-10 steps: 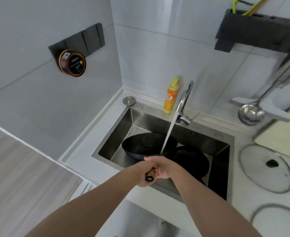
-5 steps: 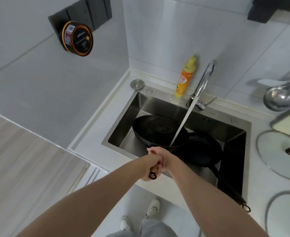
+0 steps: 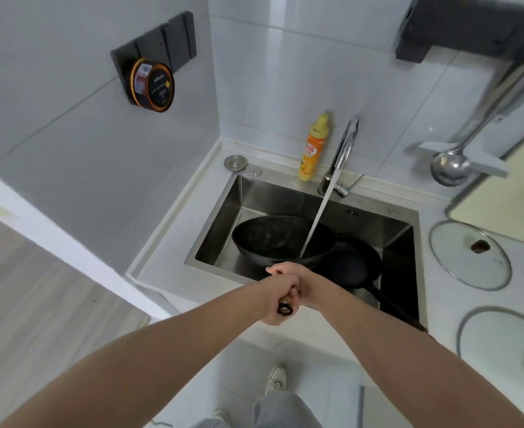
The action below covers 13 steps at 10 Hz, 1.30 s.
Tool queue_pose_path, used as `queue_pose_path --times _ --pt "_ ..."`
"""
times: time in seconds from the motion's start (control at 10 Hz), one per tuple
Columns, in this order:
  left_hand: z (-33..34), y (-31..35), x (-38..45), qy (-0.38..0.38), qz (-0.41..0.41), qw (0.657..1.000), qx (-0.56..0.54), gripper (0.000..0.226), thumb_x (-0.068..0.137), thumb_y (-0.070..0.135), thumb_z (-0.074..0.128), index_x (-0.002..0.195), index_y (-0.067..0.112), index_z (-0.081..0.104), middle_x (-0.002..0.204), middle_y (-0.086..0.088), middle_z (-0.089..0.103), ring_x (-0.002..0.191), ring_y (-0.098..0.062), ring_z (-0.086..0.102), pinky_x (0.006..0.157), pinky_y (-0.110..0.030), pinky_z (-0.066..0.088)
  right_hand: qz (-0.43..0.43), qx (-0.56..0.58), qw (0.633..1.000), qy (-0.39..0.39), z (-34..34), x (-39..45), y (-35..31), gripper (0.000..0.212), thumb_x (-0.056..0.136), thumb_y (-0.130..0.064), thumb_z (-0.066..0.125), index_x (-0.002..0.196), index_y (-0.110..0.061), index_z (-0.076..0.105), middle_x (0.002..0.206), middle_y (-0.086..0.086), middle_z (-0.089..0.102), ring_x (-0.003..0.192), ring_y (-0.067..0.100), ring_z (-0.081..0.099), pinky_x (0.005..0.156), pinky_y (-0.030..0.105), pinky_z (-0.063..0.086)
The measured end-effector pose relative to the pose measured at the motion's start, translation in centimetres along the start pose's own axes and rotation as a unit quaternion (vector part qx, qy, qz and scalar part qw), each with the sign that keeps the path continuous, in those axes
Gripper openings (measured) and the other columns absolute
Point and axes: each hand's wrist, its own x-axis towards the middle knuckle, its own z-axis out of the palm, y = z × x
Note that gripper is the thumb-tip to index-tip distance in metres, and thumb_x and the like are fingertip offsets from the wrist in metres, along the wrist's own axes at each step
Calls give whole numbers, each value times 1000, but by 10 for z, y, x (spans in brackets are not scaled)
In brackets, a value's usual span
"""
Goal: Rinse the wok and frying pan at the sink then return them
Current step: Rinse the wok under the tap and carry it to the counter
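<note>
Two dark round pans sit in the steel sink: the black wok under the tap's stream, the black frying pan just beside it, overlapped by its rim. Both hands, left hand and right hand, clamp together on the wok's wooden handle. One orange-and-yellow dish-soap bottle bears unreadable writing. Two glass lids lie on the counter.

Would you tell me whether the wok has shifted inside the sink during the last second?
No; the wok keeps its place against the sink, left of the frying pan.
</note>
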Motion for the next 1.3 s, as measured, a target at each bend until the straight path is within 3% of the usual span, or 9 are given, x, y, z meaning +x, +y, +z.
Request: queue_pose_path --times 0.1,0.2,0.3,0.7,0.8,0.9,1.0,1.1,1.3 --pt "0 -8 -17 -23 11 999 22 20 80 5 66 97 10 55 61 -1 58 45 -6 53 43 -18 49 -33 2 999 32 7 -28 2 25 94 -33 60 107 -12 65 77 10 62 81 22 65 81 29 52" --pt "-1 -29 -29 -47 21 998 48 14 80 8 64 87 11 53 59 1 56 44 -7 51 44 -17 48 -47 -8 996 73 11 -48 16 36 92 -36 63 61 -22 53 55 0 47 57 14 51 73 29 45" --pt "-2 -55 -32 -68 44 994 74 13 81 8 59 80 12 47 55 1 49 41 -8 46 46 -16 45 -74 18 993 88 13 -56 34 49 92 -36 68 52 -17 47 52 -2 47 46 11 45 57 24 40" --pt "24 -64 -57 -18 155 970 187 28 79 -7 49 90 18 49 92 -12 54 65 -17 57 51 -20 51 -116 192 974 -9 7 -74 38 35 73 -26 77 65 -16 45 47 -3 47 37 5 43 37 18 39" --pt "29 -58 -70 -20 107 982 157 21 81 -3 55 95 13 53 83 -8 57 55 -15 58 47 -21 51 -102 27 993 49 11 -99 35 51 94 -32 60 115 15 55 76 32 55 45 13 46 34 15 39" --pt "29 -54 -81 -51 66 990 111 18 83 2 61 100 8 56 73 -6 59 46 -13 58 46 -20 53 -125 -28 988 85 12 -116 34 26 105 -17 39 126 -12 53 78 4 40 49 9 46 30 8 33" --pt "27 -58 -83 -80 53 992 77 20 84 3 61 102 8 56 64 -6 60 43 -12 58 44 -21 53 -111 -50 989 87 7 -125 34 24 105 -8 34 87 -12 49 77 1 37 38 5 48 29 7 32" --pt "24 -75 -64 -100 64 992 45 14 83 2 58 91 12 52 63 -3 53 45 -9 51 44 -18 50 -98 -85 986 109 10 -126 46 25 103 -9 38 79 -12 46 74 4 40 50 14 47 38 20 40" --pt "25 -113 -33 -112 103 987 53 16 89 5 52 74 12 49 55 -1 47 44 -10 44 44 -21 44 -85 -132 971 178 -10 -97 64 51 90 -46 67 53 -14 51 50 2 54 46 16 49 48 26 41"
